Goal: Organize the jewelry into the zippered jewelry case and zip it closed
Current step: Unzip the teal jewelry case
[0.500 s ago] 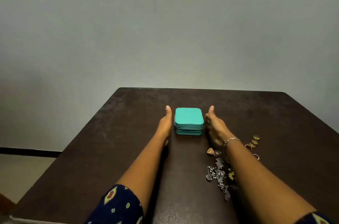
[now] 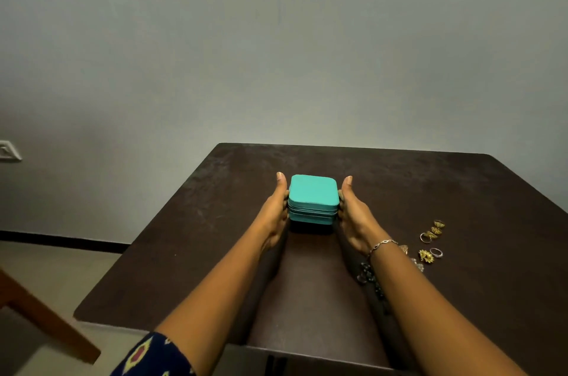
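- I am seeing the teal jewelry case (image 2: 313, 194) sitting mid-table, between the two hands, with its lid down. The zip line is running round its front face, but I cannot find the puller.
- A dark band is lying under the case's near edge. I cannot tell whether the case is resting on the table (image 2: 461, 191) or is just clear of it.
- The left hand (image 2: 274, 211) is pressing flat against the case's left side with its thumb straight and pointing away from me. Its fingers are mostly hiding between the palm and the case.
- The right hand (image 2: 353, 212) is doing the same on the right side, spread flat with the thumb straight. Only a sliver of one finger is showing at the case's corner.
- A thin bracelet (image 2: 382, 244) is circling the right wrist.
- The loose jewelry is lying on the table to the right of that forearm. Gold rings (image 2: 434, 229) are clustering farthest out, and a gold flower piece (image 2: 426, 256) is sitting just beside a silver ring (image 2: 436, 252).
- A dark beaded necklace (image 2: 368, 274) is showing only in part, the rest running under the right forearm.
- A patterned sleeve (image 2: 153, 357) is being cut off by the bottom edge.
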A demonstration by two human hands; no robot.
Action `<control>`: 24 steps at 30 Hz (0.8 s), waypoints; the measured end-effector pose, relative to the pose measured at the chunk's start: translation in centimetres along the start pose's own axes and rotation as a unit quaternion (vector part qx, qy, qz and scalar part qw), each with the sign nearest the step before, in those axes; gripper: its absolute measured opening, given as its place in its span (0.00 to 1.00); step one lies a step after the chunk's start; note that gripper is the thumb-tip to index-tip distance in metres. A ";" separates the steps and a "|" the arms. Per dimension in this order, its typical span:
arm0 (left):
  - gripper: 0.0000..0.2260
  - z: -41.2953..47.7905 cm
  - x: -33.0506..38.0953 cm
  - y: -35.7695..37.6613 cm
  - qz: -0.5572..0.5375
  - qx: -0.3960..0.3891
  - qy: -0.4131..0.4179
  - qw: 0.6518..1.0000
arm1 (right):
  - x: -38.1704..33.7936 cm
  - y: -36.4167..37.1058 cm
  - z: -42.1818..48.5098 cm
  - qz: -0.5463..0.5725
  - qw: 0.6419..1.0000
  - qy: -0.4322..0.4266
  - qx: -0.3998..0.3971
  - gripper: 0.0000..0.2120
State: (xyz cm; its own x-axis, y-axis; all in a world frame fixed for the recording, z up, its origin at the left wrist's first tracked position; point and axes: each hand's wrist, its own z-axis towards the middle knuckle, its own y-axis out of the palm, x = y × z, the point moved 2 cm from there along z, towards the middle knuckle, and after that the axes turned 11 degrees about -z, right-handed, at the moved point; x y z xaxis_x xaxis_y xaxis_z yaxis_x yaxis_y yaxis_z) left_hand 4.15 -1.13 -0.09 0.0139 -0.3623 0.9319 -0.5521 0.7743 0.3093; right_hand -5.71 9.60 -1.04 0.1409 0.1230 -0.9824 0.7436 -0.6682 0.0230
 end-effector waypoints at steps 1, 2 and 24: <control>0.31 -0.7 0.1 -0.4 0.000 0.000 0.004 1.000 | 0.2 0.4 -0.3 -0.004 1.000 -0.006 -0.011 0.30; 0.31 -1.2 -0.1 -1.0 -0.004 0.002 0.011 1.000 | 0.5 0.9 -0.8 -0.005 1.000 -0.012 -0.017 0.29; 0.26 -9.1 -3.8 -5.5 0.049 0.030 0.043 0.997 | 4.8 6.7 -7.6 -0.004 0.997 -0.044 -0.060 0.27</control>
State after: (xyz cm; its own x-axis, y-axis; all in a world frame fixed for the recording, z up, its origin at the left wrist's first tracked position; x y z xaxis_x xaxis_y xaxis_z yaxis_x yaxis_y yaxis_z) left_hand 14.74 0.69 -3.62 0.0278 -0.2376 0.9710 -0.6029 0.7708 0.2059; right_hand 4.89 11.30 -4.21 0.0799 0.0595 -0.9950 0.8182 -0.5740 0.0314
